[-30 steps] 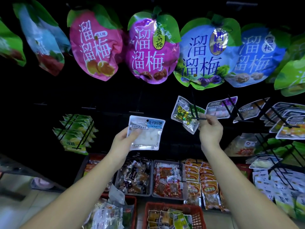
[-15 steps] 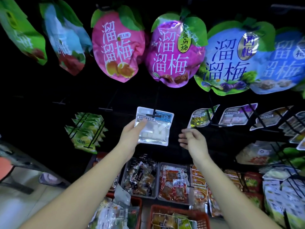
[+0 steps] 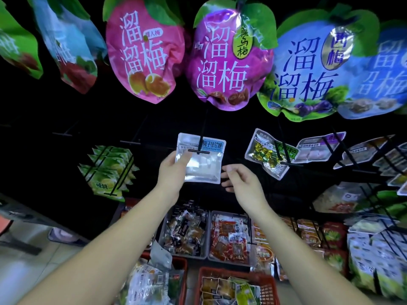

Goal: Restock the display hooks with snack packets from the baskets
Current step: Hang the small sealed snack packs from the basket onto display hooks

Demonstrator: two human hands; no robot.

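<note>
My left hand (image 3: 174,172) grips a clear packet of white candy with a blue label (image 3: 202,161) by its lower left side. The packet's top sits at the tip of a black display hook (image 3: 199,150), whose crossbar lies across the label. My right hand (image 3: 242,181) hovers just right of the packet's lower corner, fingers loosely curled toward it, holding nothing. Two red baskets (image 3: 271,287) with mixed snack packets stand on the floor below my arms.
Big fruit-shaped plum bags (image 3: 226,62) hang overhead. A yellow-candy packet (image 3: 268,153) hangs on the hook to the right, with more packets beyond. Green packets (image 3: 108,172) hang at left. Grey bins of wrapped snacks (image 3: 185,234) sit below the hooks.
My right hand left the yellow-candy packet on its hook and came left beside the white packet. My left hand raised the white packet up to the hook tip.
</note>
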